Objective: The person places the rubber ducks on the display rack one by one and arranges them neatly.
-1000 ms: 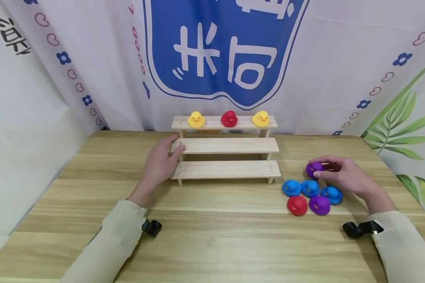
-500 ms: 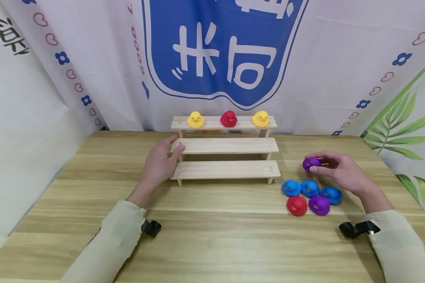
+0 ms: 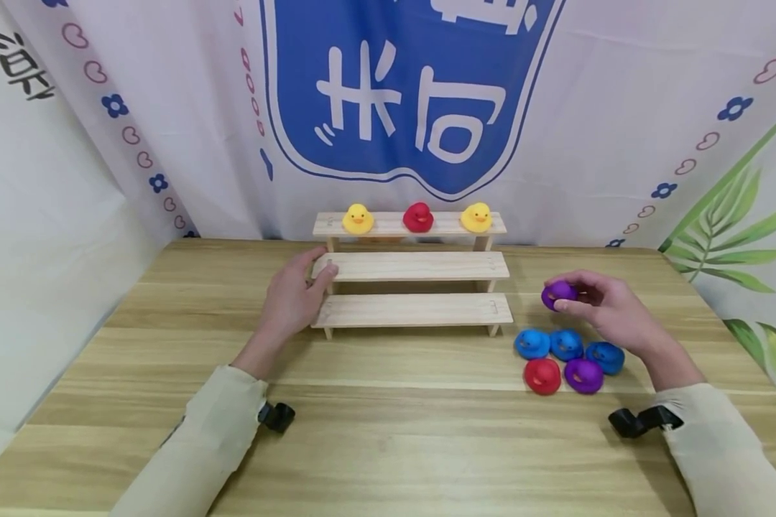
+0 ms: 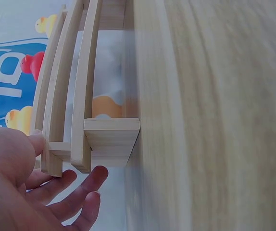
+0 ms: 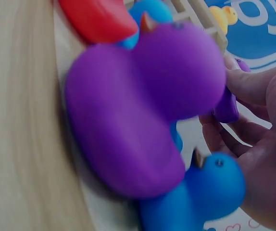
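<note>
A three-step wooden shelf [image 3: 411, 310] stands on the table. My left hand [image 3: 291, 293] grips the left end of its middle step, thumb on top, as the left wrist view also shows. On the top step sit a yellow rubber duck [image 3: 358, 218], a red rubber duck [image 3: 418, 217] and another yellow duck [image 3: 476, 217]. To the right of the shelf, my right hand [image 3: 611, 305] pinches a purple rubber duck [image 3: 558, 295] between thumb and fingers. It appears raised off the table. In the right wrist view that held duck [image 5: 226, 108] is partly hidden by fingers and a nearer purple duck.
In front of my right hand, three blue ducks [image 3: 532, 344] lie in a row, with a red duck [image 3: 542, 376] and a second purple duck [image 3: 584, 375] before them. A printed curtain [image 3: 388, 108] hangs behind the wooden table [image 3: 388, 445].
My right hand has carried the purple duck left and slightly away from me, toward the shelf. The left hand stays on the shelf, and the other ducks keep their places.
</note>
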The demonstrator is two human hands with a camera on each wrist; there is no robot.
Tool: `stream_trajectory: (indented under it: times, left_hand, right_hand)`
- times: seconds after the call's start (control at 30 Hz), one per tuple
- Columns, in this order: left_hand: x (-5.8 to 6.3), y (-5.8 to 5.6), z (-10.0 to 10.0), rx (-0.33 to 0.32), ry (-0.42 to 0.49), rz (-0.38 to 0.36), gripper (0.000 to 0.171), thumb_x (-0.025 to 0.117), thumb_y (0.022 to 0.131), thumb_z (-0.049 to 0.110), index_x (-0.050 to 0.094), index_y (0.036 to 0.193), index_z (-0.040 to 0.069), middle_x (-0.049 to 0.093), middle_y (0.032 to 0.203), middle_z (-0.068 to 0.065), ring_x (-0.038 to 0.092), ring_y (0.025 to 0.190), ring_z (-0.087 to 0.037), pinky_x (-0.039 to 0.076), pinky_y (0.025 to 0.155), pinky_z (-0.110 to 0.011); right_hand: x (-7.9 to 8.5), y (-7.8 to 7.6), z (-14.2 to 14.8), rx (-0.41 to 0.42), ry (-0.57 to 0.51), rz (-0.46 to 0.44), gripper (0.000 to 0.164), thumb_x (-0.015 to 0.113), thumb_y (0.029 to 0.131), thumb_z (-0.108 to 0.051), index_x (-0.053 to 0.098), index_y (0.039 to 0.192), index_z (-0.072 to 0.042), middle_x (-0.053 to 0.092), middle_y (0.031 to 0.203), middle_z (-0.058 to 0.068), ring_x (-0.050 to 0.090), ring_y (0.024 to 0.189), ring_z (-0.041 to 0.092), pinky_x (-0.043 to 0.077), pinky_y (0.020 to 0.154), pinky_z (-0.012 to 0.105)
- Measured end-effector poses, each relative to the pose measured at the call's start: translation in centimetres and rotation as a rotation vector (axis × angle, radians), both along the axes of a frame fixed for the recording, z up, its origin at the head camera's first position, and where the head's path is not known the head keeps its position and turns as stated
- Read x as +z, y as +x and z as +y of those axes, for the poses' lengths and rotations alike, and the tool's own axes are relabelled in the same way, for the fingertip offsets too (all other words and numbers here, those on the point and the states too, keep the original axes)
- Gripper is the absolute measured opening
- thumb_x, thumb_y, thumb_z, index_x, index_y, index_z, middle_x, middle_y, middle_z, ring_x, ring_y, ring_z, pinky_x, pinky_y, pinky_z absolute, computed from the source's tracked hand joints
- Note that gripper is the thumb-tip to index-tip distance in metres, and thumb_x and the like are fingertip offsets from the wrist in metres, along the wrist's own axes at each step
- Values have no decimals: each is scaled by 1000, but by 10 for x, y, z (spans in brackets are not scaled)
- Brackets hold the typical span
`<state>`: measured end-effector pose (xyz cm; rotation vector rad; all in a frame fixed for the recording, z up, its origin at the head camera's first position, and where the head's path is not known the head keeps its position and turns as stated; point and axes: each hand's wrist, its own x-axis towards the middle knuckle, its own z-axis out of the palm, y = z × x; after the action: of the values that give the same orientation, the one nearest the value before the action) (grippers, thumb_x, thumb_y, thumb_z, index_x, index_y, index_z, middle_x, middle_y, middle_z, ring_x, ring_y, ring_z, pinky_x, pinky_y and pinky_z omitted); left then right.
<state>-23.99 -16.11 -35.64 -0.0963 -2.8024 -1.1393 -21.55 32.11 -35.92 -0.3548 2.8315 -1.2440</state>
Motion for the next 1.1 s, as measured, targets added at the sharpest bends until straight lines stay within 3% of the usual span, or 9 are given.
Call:
stream_trajectory:
  times: [0.37, 0.63, 0.87, 1.1]
  left_hand:
    - [1, 1, -1, -1, 12, -10, 60, 50, 113, 41, 42, 163, 10, 44, 166, -21, 57, 134, -41, 43, 119, -61]
    - [1, 0, 1, -3, 5, -2, 59, 50, 113, 41, 42, 162, 10, 44, 166, -22, 55, 139, -41, 42, 120, -61]
    - [-1, -1, 1, -1, 1, 1, 59, 51, 113, 40, 43, 162, 9, 44, 165, -23, 51, 145, -42, 41, 122, -61]
    - [-2, -1, 0, 4, 2, 8, 58, 51, 113, 39, 43, 162, 9, 45, 165, -23, 54, 140, -42, 43, 120, -61]
  right_hand:
    - [12, 3, -23, 25, -57, -1, 42, 70, 105, -25, 62, 141, -5, 67, 133, 17, 66, 104, 3, 53, 89, 9]
    - [19, 2, -42, 28, -137, -13, 41, 71, 104, -26, 63, 139, -7, 65, 137, 12, 66, 111, 7, 55, 92, 12]
    - [26, 2, -62, 90, -173, 47, 37, 70, 104, -20, 64, 138, -6, 65, 137, 13, 64, 116, 10, 54, 94, 11]
    - [28, -1, -85, 207, -251, 161, 30, 70, 101, -3, 67, 130, 1, 62, 133, 13, 63, 115, 10, 52, 100, 9]
